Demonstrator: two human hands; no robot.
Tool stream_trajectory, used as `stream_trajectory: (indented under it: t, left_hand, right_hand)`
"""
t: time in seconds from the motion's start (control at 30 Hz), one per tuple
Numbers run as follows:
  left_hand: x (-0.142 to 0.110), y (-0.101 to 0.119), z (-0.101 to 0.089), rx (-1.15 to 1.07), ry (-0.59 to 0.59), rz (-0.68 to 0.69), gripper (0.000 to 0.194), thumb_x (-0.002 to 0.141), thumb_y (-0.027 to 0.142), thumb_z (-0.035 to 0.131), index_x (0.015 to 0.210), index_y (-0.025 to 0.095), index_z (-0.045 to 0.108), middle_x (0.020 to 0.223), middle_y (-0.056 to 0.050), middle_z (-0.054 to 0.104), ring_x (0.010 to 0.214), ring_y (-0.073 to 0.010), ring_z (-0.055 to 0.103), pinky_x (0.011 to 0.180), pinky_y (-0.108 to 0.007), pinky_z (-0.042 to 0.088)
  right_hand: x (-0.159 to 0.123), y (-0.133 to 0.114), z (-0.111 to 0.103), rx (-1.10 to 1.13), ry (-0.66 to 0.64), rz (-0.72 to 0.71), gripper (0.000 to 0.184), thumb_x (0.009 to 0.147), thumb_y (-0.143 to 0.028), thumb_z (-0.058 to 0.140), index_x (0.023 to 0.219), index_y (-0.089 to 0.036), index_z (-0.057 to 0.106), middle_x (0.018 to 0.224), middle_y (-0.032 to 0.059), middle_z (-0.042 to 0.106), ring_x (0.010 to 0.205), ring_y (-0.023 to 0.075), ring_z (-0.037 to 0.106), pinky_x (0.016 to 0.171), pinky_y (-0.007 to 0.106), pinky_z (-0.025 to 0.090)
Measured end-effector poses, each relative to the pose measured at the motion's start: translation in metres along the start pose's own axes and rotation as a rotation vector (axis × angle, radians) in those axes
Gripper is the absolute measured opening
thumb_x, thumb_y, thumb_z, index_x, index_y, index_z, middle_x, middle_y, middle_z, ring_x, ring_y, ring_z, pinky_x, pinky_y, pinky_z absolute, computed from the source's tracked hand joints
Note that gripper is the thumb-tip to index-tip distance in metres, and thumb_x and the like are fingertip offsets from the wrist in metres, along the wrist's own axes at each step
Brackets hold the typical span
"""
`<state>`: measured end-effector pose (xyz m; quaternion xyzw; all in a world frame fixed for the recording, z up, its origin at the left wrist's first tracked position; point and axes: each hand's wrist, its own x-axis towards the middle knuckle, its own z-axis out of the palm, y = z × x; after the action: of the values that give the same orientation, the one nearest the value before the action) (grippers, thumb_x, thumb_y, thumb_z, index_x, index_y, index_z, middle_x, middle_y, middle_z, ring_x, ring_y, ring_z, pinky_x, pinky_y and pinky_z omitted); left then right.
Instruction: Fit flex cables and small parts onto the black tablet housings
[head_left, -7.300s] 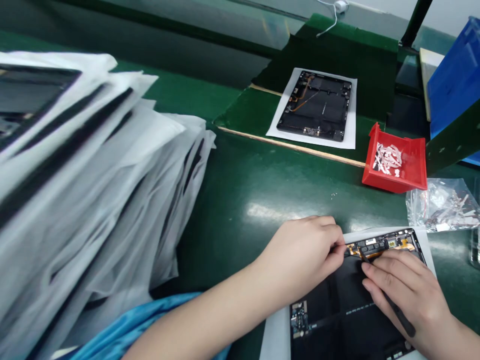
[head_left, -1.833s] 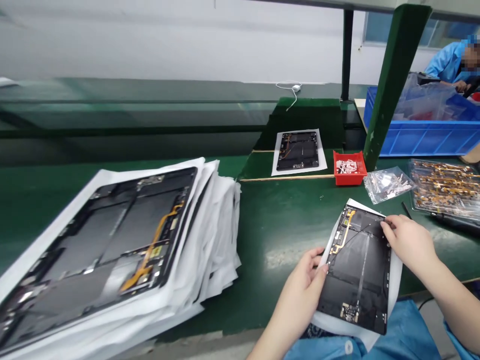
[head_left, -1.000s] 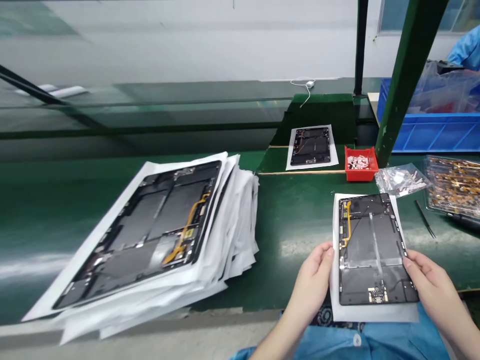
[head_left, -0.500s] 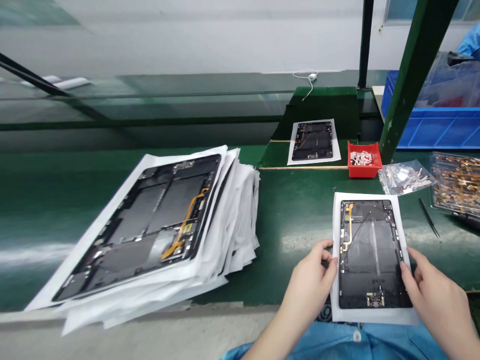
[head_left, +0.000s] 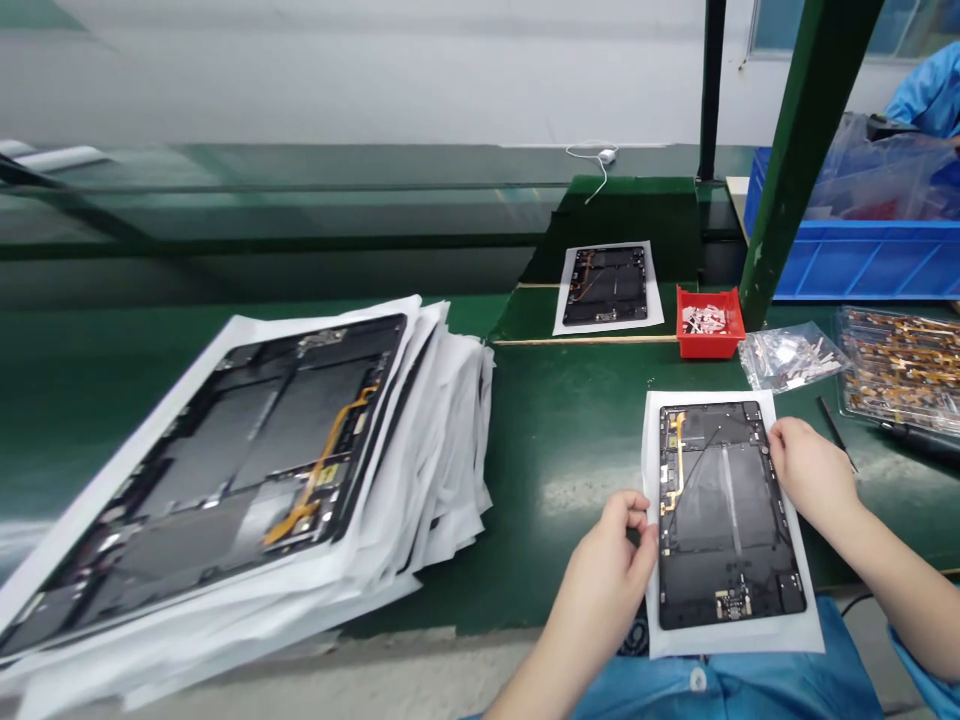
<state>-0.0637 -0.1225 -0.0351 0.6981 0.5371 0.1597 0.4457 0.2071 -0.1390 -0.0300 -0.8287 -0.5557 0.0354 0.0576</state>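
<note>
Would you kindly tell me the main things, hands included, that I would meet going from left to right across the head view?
Stack of panels → left hand → black panel between the hands → right hand → orange-and-black parts at the right edge.

An electronics workshop — green bench point(head_left: 540, 430), stacked open device shells point(head_left: 232, 450), red parts bin point(head_left: 711, 346).
</note>
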Motion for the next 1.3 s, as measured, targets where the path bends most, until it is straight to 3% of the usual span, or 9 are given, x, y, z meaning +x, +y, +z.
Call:
stream_trajectory:
  t: [0.3,0.47,0.63,0.83,1.07,1.3]
  left_hand:
    - [0.0,0.005,-0.001,0.017,0.023,0.009,0.017,0.092,0.034,0.044,0.102,0.022,0.049,0.084,0.0,0.064,0.053,-0.0143,0.055,0.057,-0.027,0.04]
    - [0.0,0.01,-0.002,0.068,0.038,0.018,0.014,0.092,0.035,0.044,0.096,0.023,0.051,0.064,0.005,0.055,0.054,-0.0169,0.055,0.057,-0.026,0.038]
    - [0.005,0.018,-0.005,0.096,0.061,0.016,0.013,0.092,0.035,0.043,0.092,0.024,0.05,0.057,0.007,0.048,0.052,-0.0171,0.054,0.056,-0.026,0.036]
    - [0.016,0.015,-0.007,0.143,0.094,0.03,0.015,0.093,0.036,0.044,0.095,0.023,0.052,0.061,0.006,0.053,0.056,-0.018,0.057,0.059,-0.027,0.039]
    - [0.019,0.011,-0.011,0.229,0.121,0.044,0.017,0.093,0.035,0.046,0.098,0.024,0.058,0.071,0.002,0.064,0.065,-0.0193,0.064,0.063,-0.028,0.044]
    - [0.024,0.018,-0.022,0.309,0.158,0.188,0.028,0.095,0.038,0.045,0.09,0.025,0.07,0.09,-0.003,0.07,0.078,-0.0195,0.067,0.069,-0.028,0.049]
  right_hand:
    - [0.034,0.003,0.003,0.066,0.117,-0.035,0.016,0.098,-0.027,0.054,0.11,-0.021,0.061,0.107,0.0069,0.071,0.085,0.0199,0.067,0.061,0.027,0.037]
    - [0.042,0.001,0.0,0.124,0.131,-0.136,0.017,0.096,-0.018,0.05,0.104,-0.022,0.064,0.098,0.0041,0.072,0.086,0.0193,0.066,0.069,0.027,0.041]
    - [0.06,-0.008,-0.004,0.121,0.178,-0.207,0.022,0.1,-0.021,0.044,0.108,-0.021,0.064,0.107,0.0066,0.069,0.092,0.0211,0.063,0.07,0.028,0.038]
    - [0.075,-0.012,0.005,0.092,0.204,-0.219,0.021,0.099,-0.02,0.046,0.104,-0.02,0.066,0.103,0.0068,0.068,0.085,0.0203,0.06,0.063,0.028,0.033]
    - [0.074,-0.006,0.009,0.116,0.208,-0.178,0.018,0.096,-0.022,0.051,0.103,-0.021,0.068,0.101,0.0061,0.07,0.081,0.0189,0.063,0.063,0.028,0.036]
    - [0.077,0.01,0.001,0.156,0.253,-0.102,0.022,0.095,-0.027,0.054,0.109,-0.023,0.07,0.102,0.0032,0.074,0.087,0.019,0.067,0.066,0.027,0.043]
